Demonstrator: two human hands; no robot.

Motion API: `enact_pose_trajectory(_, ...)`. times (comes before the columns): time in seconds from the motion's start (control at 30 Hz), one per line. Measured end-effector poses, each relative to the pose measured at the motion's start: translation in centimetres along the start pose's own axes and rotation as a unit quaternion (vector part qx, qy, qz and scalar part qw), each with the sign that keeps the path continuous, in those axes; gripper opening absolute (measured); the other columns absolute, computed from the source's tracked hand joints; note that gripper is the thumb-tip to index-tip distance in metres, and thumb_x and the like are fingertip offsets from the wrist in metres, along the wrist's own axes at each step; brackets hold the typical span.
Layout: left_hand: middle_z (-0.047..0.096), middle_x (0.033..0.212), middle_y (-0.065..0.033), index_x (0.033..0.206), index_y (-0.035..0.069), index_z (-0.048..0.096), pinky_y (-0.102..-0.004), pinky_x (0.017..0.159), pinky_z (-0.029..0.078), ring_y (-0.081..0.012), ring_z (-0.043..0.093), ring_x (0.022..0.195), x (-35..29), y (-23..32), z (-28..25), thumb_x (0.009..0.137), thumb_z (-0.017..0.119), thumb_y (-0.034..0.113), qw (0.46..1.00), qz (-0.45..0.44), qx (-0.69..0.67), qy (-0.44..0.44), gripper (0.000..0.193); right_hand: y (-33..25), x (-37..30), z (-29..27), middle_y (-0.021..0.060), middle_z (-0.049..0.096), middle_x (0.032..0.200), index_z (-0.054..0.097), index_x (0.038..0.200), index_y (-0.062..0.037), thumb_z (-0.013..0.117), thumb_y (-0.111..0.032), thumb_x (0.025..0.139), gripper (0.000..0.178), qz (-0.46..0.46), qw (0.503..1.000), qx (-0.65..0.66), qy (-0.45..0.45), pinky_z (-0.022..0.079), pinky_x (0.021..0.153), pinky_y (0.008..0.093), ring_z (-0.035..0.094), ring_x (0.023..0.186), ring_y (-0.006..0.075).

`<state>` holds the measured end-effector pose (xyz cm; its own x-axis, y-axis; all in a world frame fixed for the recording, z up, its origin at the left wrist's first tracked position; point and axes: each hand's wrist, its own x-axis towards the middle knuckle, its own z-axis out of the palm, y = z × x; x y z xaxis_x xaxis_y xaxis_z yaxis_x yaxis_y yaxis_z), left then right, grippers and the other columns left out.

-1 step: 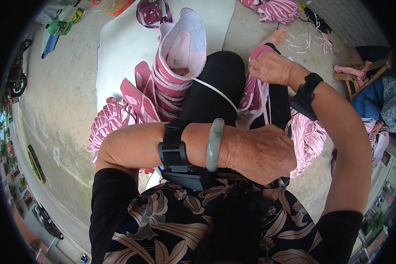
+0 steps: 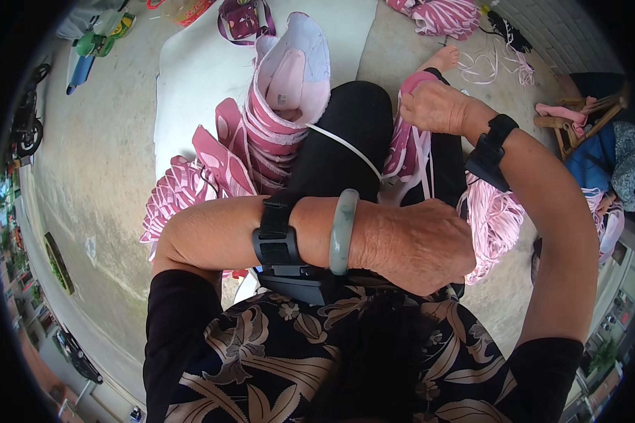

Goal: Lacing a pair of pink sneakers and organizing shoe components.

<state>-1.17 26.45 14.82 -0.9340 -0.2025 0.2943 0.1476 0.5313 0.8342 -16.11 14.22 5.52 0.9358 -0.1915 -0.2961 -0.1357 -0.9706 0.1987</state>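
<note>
Our right hand point(image 2: 430, 106) is gripping a pink shoe upper point(image 2: 400, 151) beside the black-clad knee point(image 2: 360, 120); our left hand point(image 2: 430, 247) is showing a closed fist, hiding any contents. We are risking puckering or tangling if the pale lace point(image 2: 422, 158) is pulling unevenly.

The shoe piece point(image 2: 399, 156) at two o'clock was pink. The stack of shoe parts point(image 2: 279, 125) at twelve was pink with pale insides. The bundle point(image 2: 178, 196) at nine had pink and white stripes. The laces point(image 2: 496, 229) at three were pale pink. At six, the dark shirt point(image 2: 279, 356) had tan leaves and flowers.
</note>
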Motion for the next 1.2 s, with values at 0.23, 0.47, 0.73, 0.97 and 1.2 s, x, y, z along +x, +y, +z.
enact_pose_trajectory(0.23,0.053,0.057,-0.0133,0.062,0.002,0.051,-0.0371,0.052,0.044,-0.029,0.057,0.057,0.0,-0.9,-0.1,0.07,0.056,0.01,0.999,-0.019,0.028,-0.01,0.013,-0.7,-0.4,1.6,0.0133,0.055,0.07,0.054,0.077,-0.0054,0.051,-0.013,0.073,0.009,0.267,0.934,0.192,0.136,0.046,0.059,0.04,0.057,0.067,0.0319)
enact_pose_trajectory(0.47,0.052,0.06,-0.0117,0.071,0.003,0.049,-0.0381,0.057,0.041,-0.0305,0.055,0.062,0.0,-0.1,0.2,0.079,0.053,0.014,0.999,-0.008,-0.031,0.006,0.014,-3.3,-0.9,2.1,0.0147,0.055,0.078,0.051,0.084,-0.0066,0.048,-0.021,0.077,0.016,0.447,0.834,0.273,0.171,0.043,0.066,0.0435,0.055,0.073,0.0348)
enact_pose_trajectory(0.73,0.046,0.054,-0.0147,0.067,0.001,0.046,-0.0372,0.047,0.038,-0.0324,0.051,0.054,0.4,1.7,1.3,0.08,0.054,0.009,0.975,0.007,-0.205,0.088,0.017,-3.1,-0.2,1.5,0.0142,0.054,0.075,0.051,0.074,-0.0046,0.055,-0.022,0.071,0.018,0.449,0.818,0.314,0.174,0.041,0.064,0.0424,0.052,0.072,0.0347)
enact_pose_trajectory(0.97,0.043,0.053,-0.0144,0.064,0.001,0.043,-0.037,0.046,0.036,-0.0335,0.049,0.053,0.6,0.6,0.9,0.08,0.054,0.01,0.977,0.005,-0.199,0.079,0.021,-1.6,-1.5,3.1,0.0038,0.048,0.063,0.052,0.077,-0.0036,0.058,-0.018,0.077,0.016,0.45,0.658,0.581,0.162,0.041,0.056,0.0266,0.049,0.058,0.0132)
enact_pose_trajectory(1.2,0.049,0.057,-0.0097,0.07,0.004,0.047,-0.036,0.046,0.038,-0.0296,0.052,0.055,-1.0,0.8,0.4,0.08,0.054,0.012,0.996,0.017,-0.048,0.07,0.015,-3.6,-2.3,3.8,0.0027,0.049,0.065,0.051,0.077,-0.0039,0.056,-0.013,0.079,0.01,0.487,0.642,0.542,0.237,0.042,0.055,0.0256,0.05,0.056,0.0126)
